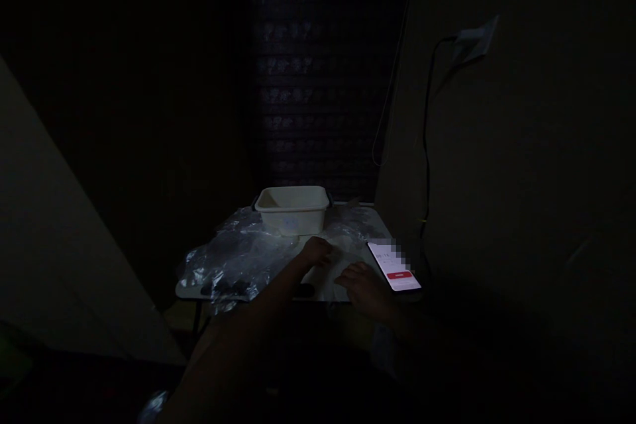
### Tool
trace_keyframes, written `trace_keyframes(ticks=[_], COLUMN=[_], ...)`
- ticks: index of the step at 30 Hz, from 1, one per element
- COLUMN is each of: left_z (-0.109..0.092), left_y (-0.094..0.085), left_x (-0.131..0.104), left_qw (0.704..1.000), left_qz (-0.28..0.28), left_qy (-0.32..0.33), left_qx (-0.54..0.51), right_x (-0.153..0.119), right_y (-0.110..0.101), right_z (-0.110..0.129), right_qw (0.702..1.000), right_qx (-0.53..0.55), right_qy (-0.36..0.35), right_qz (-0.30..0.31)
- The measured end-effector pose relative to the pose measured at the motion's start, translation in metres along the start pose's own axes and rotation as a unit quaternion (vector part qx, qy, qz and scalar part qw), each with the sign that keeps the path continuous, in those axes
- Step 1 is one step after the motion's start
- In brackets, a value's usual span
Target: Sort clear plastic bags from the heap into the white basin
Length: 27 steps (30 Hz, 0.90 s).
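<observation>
Low light makes details hard to see. My left hand (317, 251) is over the small table (318, 285), in front of a white plastic basin (298, 220), with its fingers bent together. Nearer to me and to the right, my right hand (362, 286) has its fingers curled towards the left. Between the two hands lies a thin see-through plastic bag (328, 276), and the fingers of both appear to pinch it. Their fingertips are partly lost in shadow. More crumpled clear plastic (238, 252) covers the left side of the table and hangs over its front edge.
A phone (395, 268) with a lit screen lies at the table's right edge, close to my right hand. On the right wall, a black cable (426, 139) hangs from a socket (477, 40). A dark blind (308, 93) stands behind the table.
</observation>
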<state>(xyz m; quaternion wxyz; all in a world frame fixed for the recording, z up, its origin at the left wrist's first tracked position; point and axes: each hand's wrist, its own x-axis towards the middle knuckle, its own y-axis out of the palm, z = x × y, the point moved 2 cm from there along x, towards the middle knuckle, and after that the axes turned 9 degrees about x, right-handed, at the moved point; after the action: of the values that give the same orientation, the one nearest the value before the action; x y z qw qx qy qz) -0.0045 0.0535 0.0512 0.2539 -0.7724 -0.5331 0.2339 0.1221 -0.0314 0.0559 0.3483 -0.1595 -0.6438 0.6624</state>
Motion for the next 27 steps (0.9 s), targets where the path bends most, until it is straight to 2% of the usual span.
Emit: trace_keyframes(ticks=[4, 8, 10, 12, 16, 20, 27], left_z=[0.004, 0.011, 0.012, 0.012, 0.007, 0.008, 0.016], left_y=[-0.015, -0.020, -0.011, -0.001, 0.012, 0.018, 0.022], left_x=[-0.011, -0.036, -0.052, -0.065, -0.076, -0.075, -0.071], left_qw=[0.996, 0.982, 0.930, 0.882, 0.846, 0.820, 0.801], left_qz=[-0.041, -0.044, 0.016, 0.049, 0.081, 0.119, 0.120], left_qy=[0.012, 0.076, 0.206, 0.265, 0.251, 0.243, 0.253], left_qx=[0.082, 0.165, 0.306, 0.386, 0.463, 0.504, 0.529], right_x=[-0.003, -0.005, -0.005, -0.004, -0.003, -0.004, -0.010], right_y=[0.005, 0.006, 0.006, 0.007, 0.013, 0.020, 0.024], right_z=[0.009, 0.015, 0.017, 0.020, 0.024, 0.024, 0.025], right_qw=[0.999, 0.998, 0.997, 0.995, 0.991, 0.988, 0.984], right_qx=[0.001, -0.013, -0.022, -0.032, -0.053, -0.058, -0.042], right_qy=[-0.041, -0.056, -0.069, -0.088, -0.125, -0.137, -0.166], right_qz=[0.035, 0.027, 0.023, 0.018, -0.006, -0.029, -0.049])
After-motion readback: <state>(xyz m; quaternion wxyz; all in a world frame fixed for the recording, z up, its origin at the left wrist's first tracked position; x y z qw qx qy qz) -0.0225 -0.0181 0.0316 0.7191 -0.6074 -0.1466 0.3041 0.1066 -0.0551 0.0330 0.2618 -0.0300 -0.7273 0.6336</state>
